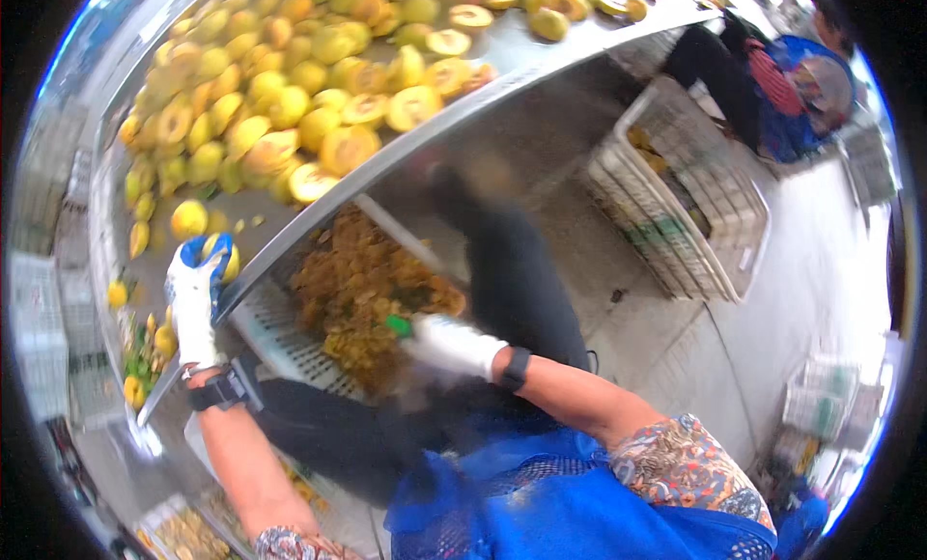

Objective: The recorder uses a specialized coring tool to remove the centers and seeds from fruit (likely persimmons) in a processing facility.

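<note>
My left hand, in a white glove with blue palm and fingertips, is at the metal table's near edge. Its fingers close around a yellow peach. My right hand, also gloved in white, grips a small tool by its green handle; the tool's working end cannot be made out. That hand hangs over a plastic crate between my legs, which holds brownish-yellow peach pits and scraps. Whole yellow peaches and cut halves are heaped on the table beyond my left hand.
On the floor to the right lies a tilted plastic crate with some fruit inside. A seated person is at the upper right. Stacked crates line the left side. Loose leaves and peaches lie by the table's left rim.
</note>
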{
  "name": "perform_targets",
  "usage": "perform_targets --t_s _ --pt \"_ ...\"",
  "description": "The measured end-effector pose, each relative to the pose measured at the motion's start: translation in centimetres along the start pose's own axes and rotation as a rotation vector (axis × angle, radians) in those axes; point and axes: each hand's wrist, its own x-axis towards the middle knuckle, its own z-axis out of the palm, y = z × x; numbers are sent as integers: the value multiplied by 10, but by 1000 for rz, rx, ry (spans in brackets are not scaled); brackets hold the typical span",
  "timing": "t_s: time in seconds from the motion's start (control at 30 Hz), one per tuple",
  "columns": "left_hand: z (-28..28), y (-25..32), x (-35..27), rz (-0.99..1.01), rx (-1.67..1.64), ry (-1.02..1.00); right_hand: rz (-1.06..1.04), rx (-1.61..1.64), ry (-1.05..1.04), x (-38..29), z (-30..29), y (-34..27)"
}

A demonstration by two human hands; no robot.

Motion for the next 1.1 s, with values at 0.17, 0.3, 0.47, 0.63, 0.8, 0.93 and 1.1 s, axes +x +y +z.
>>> perform_targets --t_s 0.17,0.3,0.47,0.63,0.8,0.93,1.1 --pt "2 18 -53 124 -1213 -222 107 99 98 2 -8 19" --pt "22 29 -120 -252 -2183 -332 25 170 89 -1 -17 -2" --pt "55 15 -147 -494 -2300 -382 -190 286 104 -20 -23 -41" --pt "65 30 -157 -473 -2157 -374 -301 194 95 -37 -8 -81" --pt "64 44 -167 -344 -1987 -273 -341 204 36 -32 15 -70" --pt "68 47 -171 -339 -2059 -285 -275 246 18 -35 16 -68" --pt "73 46 -174 -295 -1980 -272 -207 376 -33 -35 15 -72"
